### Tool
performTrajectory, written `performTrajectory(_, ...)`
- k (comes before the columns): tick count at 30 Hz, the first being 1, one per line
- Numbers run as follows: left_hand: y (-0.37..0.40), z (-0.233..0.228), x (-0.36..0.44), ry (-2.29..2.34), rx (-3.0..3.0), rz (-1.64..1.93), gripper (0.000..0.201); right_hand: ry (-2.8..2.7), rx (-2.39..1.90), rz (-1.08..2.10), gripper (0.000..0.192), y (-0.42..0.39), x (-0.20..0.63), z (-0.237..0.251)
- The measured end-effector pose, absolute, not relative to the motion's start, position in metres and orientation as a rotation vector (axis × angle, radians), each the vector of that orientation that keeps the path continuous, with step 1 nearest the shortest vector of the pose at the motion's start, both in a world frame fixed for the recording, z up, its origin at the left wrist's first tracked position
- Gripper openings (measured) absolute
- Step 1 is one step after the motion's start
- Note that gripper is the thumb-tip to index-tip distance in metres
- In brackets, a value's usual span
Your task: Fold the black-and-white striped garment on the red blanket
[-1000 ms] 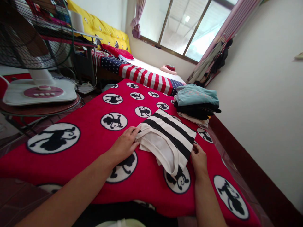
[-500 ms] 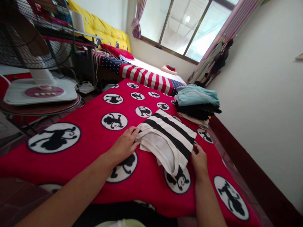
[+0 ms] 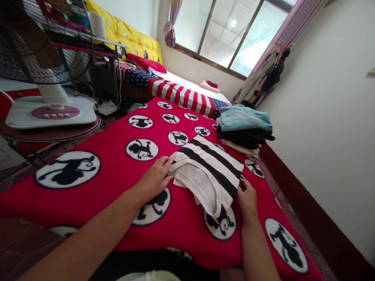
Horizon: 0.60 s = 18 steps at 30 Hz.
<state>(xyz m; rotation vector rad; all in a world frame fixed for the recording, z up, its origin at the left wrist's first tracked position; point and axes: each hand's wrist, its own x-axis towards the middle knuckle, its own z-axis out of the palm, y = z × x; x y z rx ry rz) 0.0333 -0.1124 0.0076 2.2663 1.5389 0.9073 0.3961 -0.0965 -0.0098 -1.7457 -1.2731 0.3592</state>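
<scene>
A black-and-white striped shirt [image 3: 215, 158] lies folded into a rough rectangle on the red blanket [image 3: 111, 207], its white neckline facing me. At its left corner, near the collar, my left hand [image 3: 155, 175] pinches the fabric between thumb and fingers. My right hand [image 3: 246, 194] holds the right edge, its fingertips partly hidden by the cloth. Just beyond the shirt, to the right, stands a stack of folded clothes [image 3: 244, 121], with a light blue garment on top and black and cream ones beneath.
On the left, a fan [image 3: 49, 109] sits on a round stool [image 3: 52, 134]. Behind the blanket is a bed with a stars-and-stripes cover [image 3: 181, 95] and a yellow cushion [image 3: 131, 35]. A white wall [image 3: 328, 117] runs along the right, with clothes [image 3: 269, 74] hanging by the window.
</scene>
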Motion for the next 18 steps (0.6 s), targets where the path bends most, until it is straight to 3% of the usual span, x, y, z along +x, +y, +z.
performTrajectory(18, -0.1131, 0.0090, 0.0337, 1.534, 2.254, 0.911, 0.059, -1.262, -1.737, 0.399, 0.049, -0.0972, 0.3963, -0.0090)
